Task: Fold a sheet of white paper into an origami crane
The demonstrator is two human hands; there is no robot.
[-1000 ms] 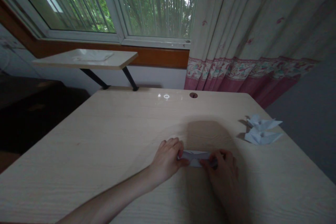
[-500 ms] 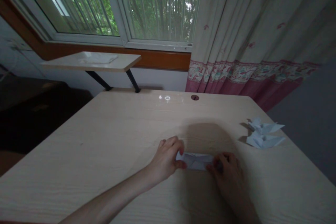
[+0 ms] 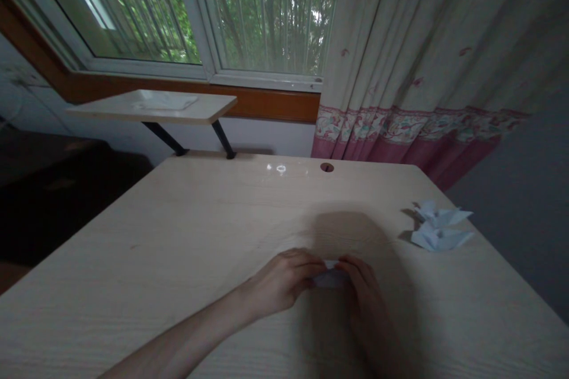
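Bench: the pale wood-grained top fills the middle and lower frame. Its far edge runs across the centre; the left edge slants to the lower left, the right edge to the lower right. The widest stretch of surface lies left of the hands, with a narrower one on the right.

Curtain: hangs at the upper right, its pink hem passing behind the far right corner of the bench.

Window: occupies the upper left and upper centre, with bars and foliage beyond the panes.

Shelf: raised on two black struts above the far left corner of the bench; a flat white item rests on it.

Hands: the left hand and right hand face each other below centre, well apart from all visible bench edges. The left pinches the paper's left end between thumb and fingers. The right bends its fingertips onto the right end; its thumb is hidden, so its grip cannot be told.

Folded paper figures: two, white and pointed, close together near the right edge.

Folded paper: between the hands, partly covered by fingers.

Round fitting: set just inside the far edge.
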